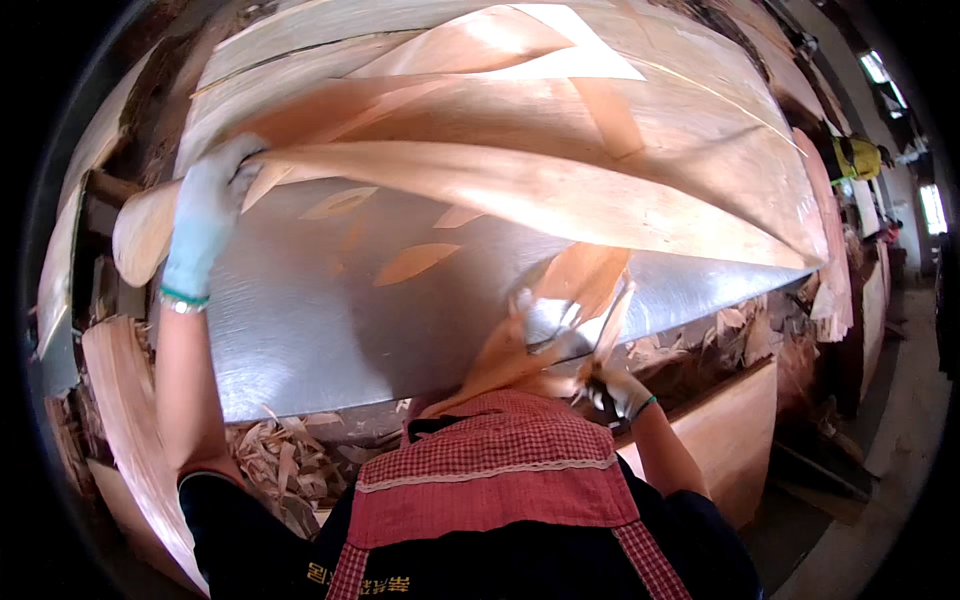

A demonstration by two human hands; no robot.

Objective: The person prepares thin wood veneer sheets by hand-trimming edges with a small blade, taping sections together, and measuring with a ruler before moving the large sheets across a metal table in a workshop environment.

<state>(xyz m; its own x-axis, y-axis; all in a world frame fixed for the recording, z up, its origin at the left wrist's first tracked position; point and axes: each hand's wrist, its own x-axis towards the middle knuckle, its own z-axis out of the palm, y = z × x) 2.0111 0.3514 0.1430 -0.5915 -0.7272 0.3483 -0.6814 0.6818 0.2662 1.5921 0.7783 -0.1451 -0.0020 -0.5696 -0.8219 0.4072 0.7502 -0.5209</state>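
Observation:
My left hand [218, 190], in a pale glove, is closed on the left end of a long pale strip of veneer [520, 190] lying diagonally across a shiny metal plate [300, 340]. A few small thin veneer flakes [415, 264] lie on the plate. My right hand [618, 390], also gloved, is low at the plate's near edge, closed on something dark that I cannot make out. Loose curling scraps [500, 355] bunch just left of it, partly blurred. Behind the strip, wide veneer sheets [450, 40] cover the far part of the work surface.
Shavings [285, 465] pile below the plate's near edge. Boards stand at the left [130, 420] and lower right [720, 440]. At far right, a person in yellow [860, 158] is by more wood, beside an aisle [905, 400] with windows beyond.

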